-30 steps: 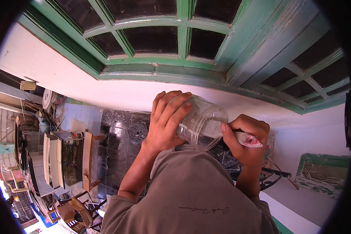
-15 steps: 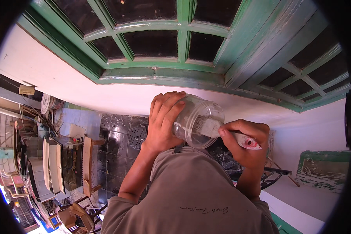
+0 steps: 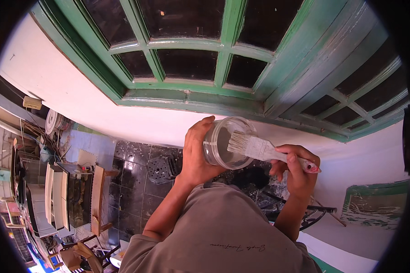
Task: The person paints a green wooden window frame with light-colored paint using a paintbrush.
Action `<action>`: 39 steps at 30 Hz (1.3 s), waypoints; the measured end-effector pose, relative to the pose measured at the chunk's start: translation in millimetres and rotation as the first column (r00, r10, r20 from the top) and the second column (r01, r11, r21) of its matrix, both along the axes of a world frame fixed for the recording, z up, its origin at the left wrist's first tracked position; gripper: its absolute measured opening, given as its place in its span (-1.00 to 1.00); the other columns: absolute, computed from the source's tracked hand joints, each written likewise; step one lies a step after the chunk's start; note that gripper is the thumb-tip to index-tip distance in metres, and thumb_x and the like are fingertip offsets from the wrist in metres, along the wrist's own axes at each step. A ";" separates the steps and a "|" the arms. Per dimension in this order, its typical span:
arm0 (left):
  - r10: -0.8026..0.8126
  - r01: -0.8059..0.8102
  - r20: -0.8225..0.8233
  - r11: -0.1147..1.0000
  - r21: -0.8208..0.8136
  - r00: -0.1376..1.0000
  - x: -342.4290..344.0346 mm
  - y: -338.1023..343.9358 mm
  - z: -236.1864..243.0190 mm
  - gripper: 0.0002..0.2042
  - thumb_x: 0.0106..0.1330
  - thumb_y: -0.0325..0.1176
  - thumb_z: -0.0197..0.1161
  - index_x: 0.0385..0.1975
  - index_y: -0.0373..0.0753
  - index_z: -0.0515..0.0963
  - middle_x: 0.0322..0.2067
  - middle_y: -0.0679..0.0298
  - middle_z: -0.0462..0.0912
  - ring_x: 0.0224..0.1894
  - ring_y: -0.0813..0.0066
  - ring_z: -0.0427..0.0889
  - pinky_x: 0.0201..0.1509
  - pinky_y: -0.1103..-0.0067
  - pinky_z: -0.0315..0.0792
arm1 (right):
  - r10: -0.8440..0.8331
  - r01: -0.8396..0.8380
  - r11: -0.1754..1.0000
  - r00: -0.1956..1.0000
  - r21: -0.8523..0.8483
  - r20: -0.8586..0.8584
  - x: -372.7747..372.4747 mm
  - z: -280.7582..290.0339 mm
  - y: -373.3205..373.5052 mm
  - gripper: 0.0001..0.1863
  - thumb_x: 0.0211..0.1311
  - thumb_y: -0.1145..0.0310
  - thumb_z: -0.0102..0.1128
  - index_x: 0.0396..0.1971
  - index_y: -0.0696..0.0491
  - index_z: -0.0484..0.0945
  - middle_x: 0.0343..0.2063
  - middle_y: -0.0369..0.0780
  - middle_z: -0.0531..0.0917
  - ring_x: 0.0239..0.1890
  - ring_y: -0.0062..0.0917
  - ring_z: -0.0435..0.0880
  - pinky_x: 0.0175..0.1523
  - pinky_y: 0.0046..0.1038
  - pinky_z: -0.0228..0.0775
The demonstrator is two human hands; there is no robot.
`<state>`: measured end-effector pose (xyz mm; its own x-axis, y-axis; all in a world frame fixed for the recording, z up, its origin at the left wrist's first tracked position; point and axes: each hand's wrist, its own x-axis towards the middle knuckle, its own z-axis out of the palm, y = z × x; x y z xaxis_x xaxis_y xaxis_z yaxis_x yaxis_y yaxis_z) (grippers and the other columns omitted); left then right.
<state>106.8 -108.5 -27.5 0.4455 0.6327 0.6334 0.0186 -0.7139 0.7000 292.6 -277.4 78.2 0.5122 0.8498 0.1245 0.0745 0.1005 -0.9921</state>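
My left hand [image 3: 197, 154] is wrapped round a clear jar [image 3: 212, 144], tilted with its mouth toward my right. My right hand [image 3: 299, 169] grips the handle of a paintbrush [image 3: 261, 149] whose metal band is coated white. The pale bristles lie across the jar's mouth, near its rim; whether they touch the jar I cannot tell. Greyish-white residue shows inside the jar. Just beyond both hands is a white wall [image 3: 164, 111] below a green window frame [image 3: 191, 96].
A dark plastic stool [image 3: 161, 169] stands on the black tiled floor [image 3: 132, 195] to the left. Farther left are a glass tank [image 3: 80, 195], a wooden bench [image 3: 97, 200] and a chair [image 3: 84, 257]. A dark metal bar [image 3: 321, 209] lies beyond my right forearm.
The brush has come up out of the jar to its mouth, and my right fingers have shifted along the handle. The jar has tipped and dropped slightly lower in view.
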 end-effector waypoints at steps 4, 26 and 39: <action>0.006 -0.009 -0.054 0.998 -0.058 0.999 -0.9 -5.3 0.1 0.07 -0.30 -0.34 0.75 0.36 -0.25 0.27 0.30 -0.11 0.45 0.34 -0.12 0.47 0.40 0.14 0.35 | 0.024 -0.017 0.997 0.995 0.079 -0.095 5.2 -21.0 -4.3 -0.62 0.43 0.27 0.30 -0.05 0.33 0.69 -0.17 0.04 0.74 -0.36 -0.36 0.81 -0.41 -0.51 0.66; -0.105 0.067 -0.119 0.955 -0.289 0.987 11.2 -3.2 16.6 0.09 -0.25 -0.26 0.78 0.38 -0.29 0.25 0.28 -0.04 0.45 0.32 -0.05 0.49 0.40 0.20 0.41 | -0.214 0.139 0.964 0.910 0.225 0.356 -0.3 -9.9 0.6 -0.81 0.12 0.63 0.42 -0.22 0.23 0.78 -0.35 -0.08 0.79 -0.32 -0.44 0.79 -0.18 -0.47 0.59; -0.106 0.111 0.036 0.974 -0.198 0.994 36.2 17.0 50.8 0.16 -0.26 -0.19 0.83 0.38 -0.28 0.16 0.16 -0.01 0.57 0.21 0.03 0.63 0.25 0.22 0.55 | -0.320 0.305 0.610 0.939 0.732 -0.124 51.8 113.0 27.7 -0.78 0.43 0.37 0.26 -0.24 0.27 0.66 -0.50 -0.07 0.73 -0.58 -0.43 0.70 -0.54 -0.48 0.45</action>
<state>143.0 -91.5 23.3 0.5036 0.6963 0.5114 -0.0706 -0.5568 0.8276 344.4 -249.7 191.2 0.7203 0.2640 0.6415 0.2578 0.7567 -0.6008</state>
